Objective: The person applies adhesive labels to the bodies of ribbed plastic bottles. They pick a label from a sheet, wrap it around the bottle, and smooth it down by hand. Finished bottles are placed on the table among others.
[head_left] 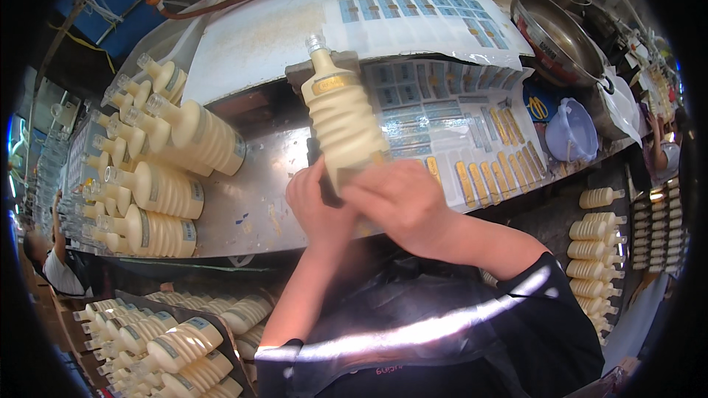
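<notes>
A cream ribbed bottle (pixel 345 119) with a clear neck and a gold label near its shoulder lies in front of me, neck pointing away. Its neck end rests over a dark block (pixel 301 74). At the bottle's base, my left hand (pixel 317 195) is closed around its left side, beside a dark piece. My right hand (pixel 402 199) is curled over the base from the right, its fingers closed and smeared by motion; what they pinch is hidden. A small gold patch shows beside them. Sheets of gold labels (pixel 479 180) lie just right of my hands.
Several similar bottles (pixel 169 191) lie stacked on the metal table (pixel 258 206) at left. More bottles (pixel 184 343) fill the lower left, and others (pixel 594 250) line the right. A lilac bucket (pixel 571 133) and a large pan (pixel 557 33) stand at right. Blue label sheets (pixel 420 6) lie behind.
</notes>
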{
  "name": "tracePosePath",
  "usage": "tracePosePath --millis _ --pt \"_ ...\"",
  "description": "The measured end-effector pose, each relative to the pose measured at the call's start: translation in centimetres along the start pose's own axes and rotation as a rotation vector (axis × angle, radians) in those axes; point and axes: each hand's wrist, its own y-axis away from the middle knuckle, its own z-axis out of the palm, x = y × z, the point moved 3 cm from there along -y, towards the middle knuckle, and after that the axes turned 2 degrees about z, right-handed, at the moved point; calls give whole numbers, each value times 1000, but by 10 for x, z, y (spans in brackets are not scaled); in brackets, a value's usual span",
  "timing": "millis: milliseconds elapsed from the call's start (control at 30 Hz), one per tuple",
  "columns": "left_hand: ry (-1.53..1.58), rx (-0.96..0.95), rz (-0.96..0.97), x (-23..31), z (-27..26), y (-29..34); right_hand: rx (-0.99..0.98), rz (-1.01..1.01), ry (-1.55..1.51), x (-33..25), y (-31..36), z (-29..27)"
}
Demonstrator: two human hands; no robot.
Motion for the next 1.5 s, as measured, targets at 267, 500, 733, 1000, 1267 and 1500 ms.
tracePosePath --millis 267,500,733,1000,1267,1500 --pt "82 -87 -78 -3 -4 1 20 537 39 33 15 2" --pt "174 -122 -141 -12 -2 3 -96 733 -146 25 23 10" --pt "99 -150 -295 -8 7 -5 -109 898 -326 29 29 6" --pt "150 -84 -307 -20 15 1 -187 998 -279 58 50 12" --pt "95 -70 -367 -2 14 -6 -50 773 -292 29 37 18" --pt "205 -101 -359 -13 15 -3 -55 1037 -339 67 74 23"
